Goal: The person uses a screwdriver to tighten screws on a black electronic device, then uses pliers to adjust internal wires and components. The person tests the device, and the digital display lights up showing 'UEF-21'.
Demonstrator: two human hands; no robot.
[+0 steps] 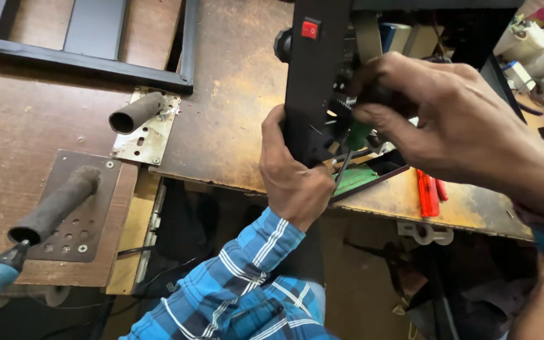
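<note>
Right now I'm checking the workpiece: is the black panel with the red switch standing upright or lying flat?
Upright: the black panel stands on edge on the bench, steadied by the left hand.

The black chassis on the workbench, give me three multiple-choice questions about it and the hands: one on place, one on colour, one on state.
1. Where does the left hand grip the black chassis?
A. its lower edge
B. its top
C. it does not touch it

2. What colour is the square switch on the chassis?
A. blue
B. red
C. yellow

3. What is the right hand doing?
A. resting flat on the bench
B. hanging open in the air
C. closed on a green-handled screwdriver at the chassis

Answers:
1 A, the fingers wrap the lower edge.
2 B, the switch shows red on the black panel.
3 C, the fingers curl round the tool's handle.
</note>
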